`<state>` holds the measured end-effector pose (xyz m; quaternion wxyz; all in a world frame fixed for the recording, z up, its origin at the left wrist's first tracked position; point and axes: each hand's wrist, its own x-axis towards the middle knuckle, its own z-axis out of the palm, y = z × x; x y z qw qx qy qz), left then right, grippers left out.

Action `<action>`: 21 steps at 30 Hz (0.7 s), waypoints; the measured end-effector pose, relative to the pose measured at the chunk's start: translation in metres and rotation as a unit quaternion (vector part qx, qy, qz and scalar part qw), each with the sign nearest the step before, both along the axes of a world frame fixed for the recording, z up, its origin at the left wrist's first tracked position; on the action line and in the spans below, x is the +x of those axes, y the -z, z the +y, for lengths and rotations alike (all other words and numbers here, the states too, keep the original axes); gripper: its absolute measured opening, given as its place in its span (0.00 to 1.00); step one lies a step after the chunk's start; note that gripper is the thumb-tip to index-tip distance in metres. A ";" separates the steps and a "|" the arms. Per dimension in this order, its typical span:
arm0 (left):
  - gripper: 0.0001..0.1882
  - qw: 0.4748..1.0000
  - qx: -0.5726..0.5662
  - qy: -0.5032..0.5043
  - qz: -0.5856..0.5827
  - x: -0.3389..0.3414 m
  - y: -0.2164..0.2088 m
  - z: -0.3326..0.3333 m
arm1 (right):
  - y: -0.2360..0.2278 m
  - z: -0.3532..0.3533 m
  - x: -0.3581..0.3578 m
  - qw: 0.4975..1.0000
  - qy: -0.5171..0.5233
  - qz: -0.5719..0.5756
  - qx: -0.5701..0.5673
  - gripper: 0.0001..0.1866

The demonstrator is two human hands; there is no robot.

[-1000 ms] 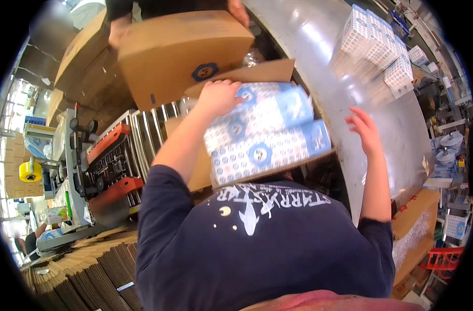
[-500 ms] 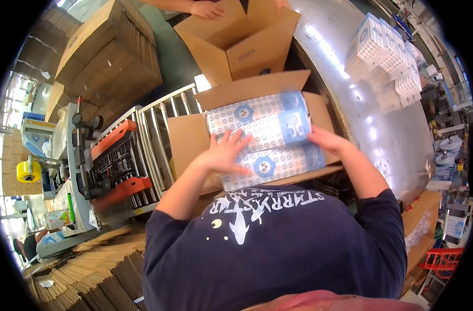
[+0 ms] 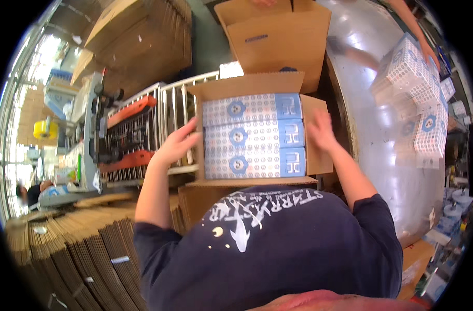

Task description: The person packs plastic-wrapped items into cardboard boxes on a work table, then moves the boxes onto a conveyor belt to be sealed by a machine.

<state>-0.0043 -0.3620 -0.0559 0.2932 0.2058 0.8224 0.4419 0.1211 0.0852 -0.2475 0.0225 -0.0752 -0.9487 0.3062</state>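
An open cardboard carton [image 3: 246, 83] sits in front of me with its flaps raised or folded out. Three white patterned boxes with blue ends [image 3: 239, 137] lie in it side by side, level with one another. At the carton's left side is my left hand [image 3: 178, 144], fingers stretched out against the upright flap. My right hand [image 3: 321, 130] rests at the right flap [image 3: 316, 160], slightly blurred, with its fingers spread. Neither hand grips a box.
Beyond stands another open carton [image 3: 278, 46]. A roller conveyor [image 3: 177, 106] with an orange-armed machine [image 3: 130, 135] lies left. Stacked flat cardboard [image 3: 107, 249] is at lower left. On the metal table [image 3: 371, 181], another person's arm [image 3: 412, 23] reaches to patterned boxes [image 3: 418, 88].
The boxes now lie straight and level inside the carton. My left hand has moved off them to the left flap, and my right hand to the right flap. The view has shifted.
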 end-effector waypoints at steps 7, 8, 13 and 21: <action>0.43 0.912 -0.289 0.288 -0.035 0.021 0.034 0.055 | -0.118 0.046 0.000 0.771 0.072 -0.087 -0.627 0.24; 0.45 0.907 -0.243 0.334 -0.079 0.026 0.045 0.031 | -0.136 0.034 -0.001 0.813 0.014 -0.072 -0.578 0.24; 0.48 0.906 -0.224 0.342 -0.111 0.041 -0.002 0.057 | -0.122 -0.045 -0.020 0.949 -0.288 0.126 0.037 0.24; 0.61 0.911 -0.358 -0.025 0.204 0.007 0.065 0.082 | -0.171 -0.027 -0.134 0.977 -0.070 0.199 0.041 0.18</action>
